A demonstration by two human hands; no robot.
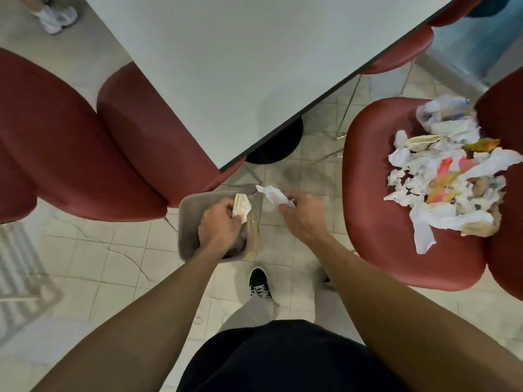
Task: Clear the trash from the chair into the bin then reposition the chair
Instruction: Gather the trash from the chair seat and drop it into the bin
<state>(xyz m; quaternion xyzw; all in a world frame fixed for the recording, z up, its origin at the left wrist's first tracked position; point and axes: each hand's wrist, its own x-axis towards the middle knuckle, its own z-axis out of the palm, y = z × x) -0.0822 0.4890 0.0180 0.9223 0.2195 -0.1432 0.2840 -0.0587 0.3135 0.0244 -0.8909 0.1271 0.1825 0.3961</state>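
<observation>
Two hands work over the grey bin (186, 222) on the floor: the left hand (219, 226) grips a printed wrapper (242, 206) above its opening, and the right hand (304, 215) pinches a white tissue (273, 193) just past its right rim, ready to drop. Most trash (450, 176) is heaped toward the back edge of the red chair (390, 222) seat. Open floor lies between bin and chair; the tabletop (240, 66) corner juts nearby.

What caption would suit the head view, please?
Both hands, left and right, carry paper scraps to the bin.

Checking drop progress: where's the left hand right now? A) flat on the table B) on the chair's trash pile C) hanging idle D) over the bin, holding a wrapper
D: the left hand grips a printed wrapper over the open grey bin.
</observation>
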